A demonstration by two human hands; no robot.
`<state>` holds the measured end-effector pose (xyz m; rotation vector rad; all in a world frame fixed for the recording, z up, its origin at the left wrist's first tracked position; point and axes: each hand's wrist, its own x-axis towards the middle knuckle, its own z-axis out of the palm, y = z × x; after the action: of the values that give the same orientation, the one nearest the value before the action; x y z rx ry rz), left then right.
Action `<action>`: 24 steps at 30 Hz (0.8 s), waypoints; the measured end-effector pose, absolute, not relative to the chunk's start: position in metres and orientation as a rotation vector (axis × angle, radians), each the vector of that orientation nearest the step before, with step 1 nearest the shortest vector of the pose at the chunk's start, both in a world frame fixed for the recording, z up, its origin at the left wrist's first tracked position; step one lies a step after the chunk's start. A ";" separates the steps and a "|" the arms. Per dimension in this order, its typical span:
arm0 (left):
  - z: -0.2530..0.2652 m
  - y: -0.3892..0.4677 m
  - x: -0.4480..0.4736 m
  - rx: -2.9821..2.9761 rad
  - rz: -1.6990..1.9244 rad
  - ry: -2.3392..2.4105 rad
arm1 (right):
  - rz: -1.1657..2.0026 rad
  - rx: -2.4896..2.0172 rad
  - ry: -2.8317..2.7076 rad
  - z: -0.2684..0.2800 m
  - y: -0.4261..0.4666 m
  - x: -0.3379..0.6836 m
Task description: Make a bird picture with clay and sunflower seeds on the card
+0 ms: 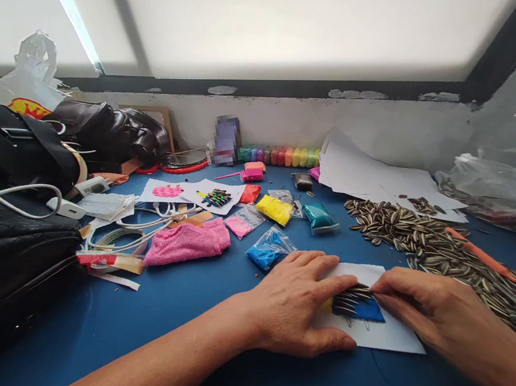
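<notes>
A white sheet of paper (401, 338) lies on the blue table, bearing a flat patch of blue clay (371, 313) with a bit of yellow at its left. Striped sunflower seeds (350, 302) stick in the clay in overlapping rows. My left hand (296, 307) rests on the paper with its fingers spread, index fingertip at the upper edge of the seeds. From the right, my right hand (435, 305) pinches a sunflower seed at the clay's right edge; the fingertips mostly hide it.
A large heap of sunflower seeds (403, 225) spreads on the right, with an orange-handled tool (483, 255) across it. Beyond the hands lie blue (267, 250), yellow (275, 210) and teal (319, 216) clay packets. A pink cloth (187, 242) and black bag (15, 270) are leftward.
</notes>
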<state>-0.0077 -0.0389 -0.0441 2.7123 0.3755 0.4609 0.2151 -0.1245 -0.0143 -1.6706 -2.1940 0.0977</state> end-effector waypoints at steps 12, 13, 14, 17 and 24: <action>-0.043 -0.039 -0.008 2.720 0.463 0.369 | -0.052 -1.603 -2.244 -0.017 -0.126 0.213; -0.043 -0.038 -0.008 2.719 0.462 0.369 | -0.035 -1.600 -2.238 -0.017 -0.125 0.213; -0.043 -0.038 -0.008 2.719 0.460 0.371 | -0.017 -1.599 -2.230 -0.016 -0.125 0.213; -0.044 -0.038 -0.009 2.717 0.457 0.376 | 0.026 -1.616 -2.206 -0.014 -0.125 0.213; -0.044 -0.039 -0.009 2.716 0.460 0.368 | 0.063 -1.647 -2.212 -0.010 -0.127 0.215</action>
<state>-0.0088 -0.0391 -0.0445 2.7160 0.3678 0.4603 0.2148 -0.1273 -0.0103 -1.6472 -2.2122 0.0633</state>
